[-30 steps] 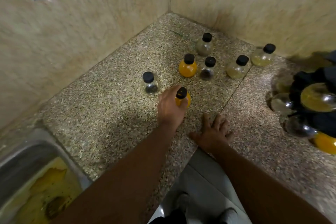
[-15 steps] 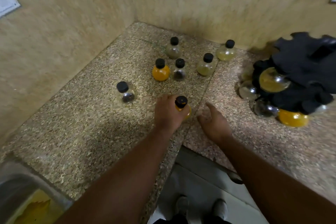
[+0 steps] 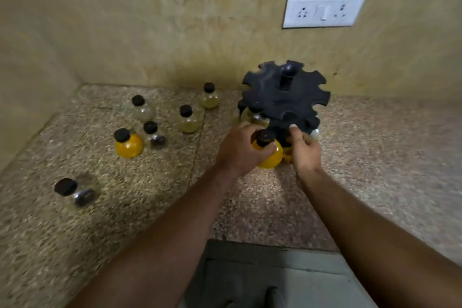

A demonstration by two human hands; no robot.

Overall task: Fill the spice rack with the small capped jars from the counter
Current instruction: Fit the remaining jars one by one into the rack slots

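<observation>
My left hand (image 3: 237, 149) grips a round yellow jar (image 3: 268, 157) with a black cap, held at the front edge of the black notched spice rack (image 3: 285, 94). My right hand (image 3: 305, 150) touches the rack's lower front rim, fingers curled on it. Jars hang in the rack's lower tier, partly hidden: a pale one (image 3: 252, 116) shows at its left. On the counter to the left stand several capped jars: a yellow one (image 3: 128, 145), a dark one (image 3: 155, 136), pale ones (image 3: 142, 109), (image 3: 188, 120), (image 3: 210, 97), and a dark one (image 3: 75, 192) nearer me.
The speckled granite counter (image 3: 375, 157) ends at a front edge (image 3: 262, 245) near my body. Tan tiled walls close the back and left. A white socket plate (image 3: 323, 10) sits on the back wall above the rack.
My left hand has lifted the yellow jar off the counter and carried it right to the rack. My right hand left the counter and went to the rack's rim. The view swung right.
</observation>
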